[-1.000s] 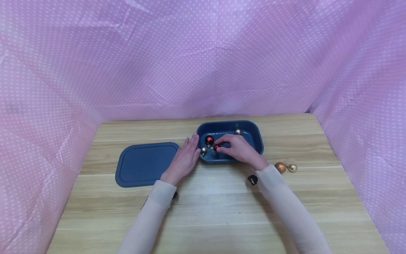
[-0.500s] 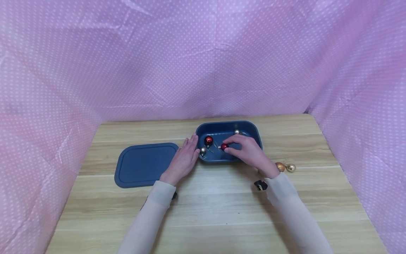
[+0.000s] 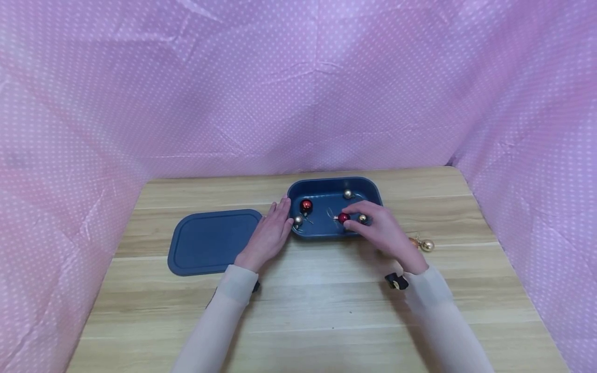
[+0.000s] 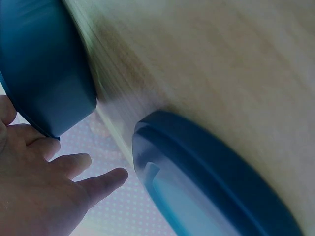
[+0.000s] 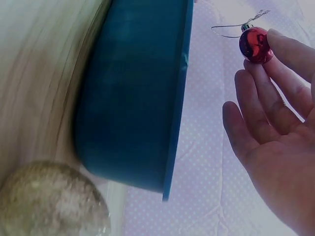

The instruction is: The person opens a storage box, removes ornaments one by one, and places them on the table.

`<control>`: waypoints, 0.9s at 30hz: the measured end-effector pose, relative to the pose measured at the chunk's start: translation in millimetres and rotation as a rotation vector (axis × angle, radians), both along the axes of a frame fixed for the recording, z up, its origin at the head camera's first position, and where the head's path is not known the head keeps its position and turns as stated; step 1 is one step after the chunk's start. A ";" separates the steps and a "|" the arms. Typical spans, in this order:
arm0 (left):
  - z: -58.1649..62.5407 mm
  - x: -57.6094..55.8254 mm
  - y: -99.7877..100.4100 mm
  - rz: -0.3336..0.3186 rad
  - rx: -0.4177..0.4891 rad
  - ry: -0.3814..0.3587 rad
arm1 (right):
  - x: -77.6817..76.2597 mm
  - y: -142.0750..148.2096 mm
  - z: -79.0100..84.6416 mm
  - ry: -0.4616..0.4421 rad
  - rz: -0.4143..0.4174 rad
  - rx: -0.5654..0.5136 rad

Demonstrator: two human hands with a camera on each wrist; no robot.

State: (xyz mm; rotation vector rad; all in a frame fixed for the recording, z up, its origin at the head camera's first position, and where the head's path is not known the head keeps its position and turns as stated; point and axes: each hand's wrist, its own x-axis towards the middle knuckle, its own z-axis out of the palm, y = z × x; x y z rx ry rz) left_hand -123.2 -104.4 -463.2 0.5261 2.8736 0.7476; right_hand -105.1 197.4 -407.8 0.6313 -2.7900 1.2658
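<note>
My right hand pinches a small red Christmas bauble between thumb and fingertips, over the blue box. A thin string loop trails from the bauble's cap, clearer in the right wrist view, where the red bauble hangs above the rim. With fingers straight, my left hand rests against the box's left end. Inside lie a larger red bauble, a gold bauble at the left, another gold bauble at the back, and a gold bauble near my right fingers.
The blue lid lies flat on the wooden table left of the box. Right of my right wrist sit a gold bauble and a partly hidden orange bauble. A pink dotted cloth hangs behind the table.
My right hand has moved rightward across the box with the red bauble, bringing a gold bauble at the right into sight. The left hand stays at the box's left end.
</note>
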 end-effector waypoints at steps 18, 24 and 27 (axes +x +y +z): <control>-1.1 0.3 0.5 0.005 -0.006 0.005 | 24.0 21.3 1.5 0.037 -0.065 0.015; -0.3 0.9 0.9 0.005 -0.009 0.001 | 32.9 25.9 -3.1 0.083 -0.068 0.025; 0.3 1.6 0.8 0.004 -0.012 0.002 | 37.3 27.9 -7.7 0.122 -0.068 0.034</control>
